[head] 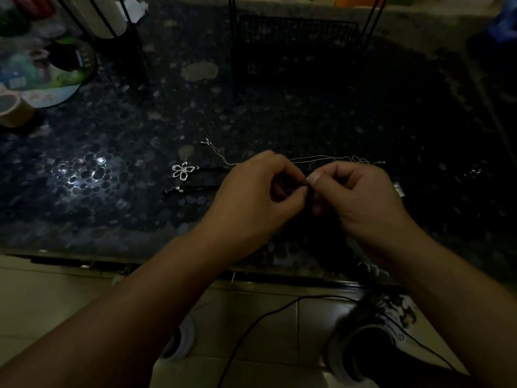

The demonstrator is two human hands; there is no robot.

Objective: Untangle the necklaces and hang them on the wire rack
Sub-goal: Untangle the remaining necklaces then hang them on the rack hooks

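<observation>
Pinching a dark cord (307, 189) between our left hand (258, 191) and right hand (361, 194), we judge the untangling barely begun, since the silver chain (321, 157) and flower pendant (182, 170) lie on the counter (112, 152) and the wire rack (296, 37) looks bare.

Dark pebble-patterned tabletop (117, 175), glossy, glare patch at left. Directly on it: silver flower pendant (182, 170) on black cord (212, 170); thin silver chain (221, 156) trailing rightward; black wire rack (296, 43) at the far centre; tape roll (12, 110) at left edge; round printed item (53, 77) behind the roll.
</observation>
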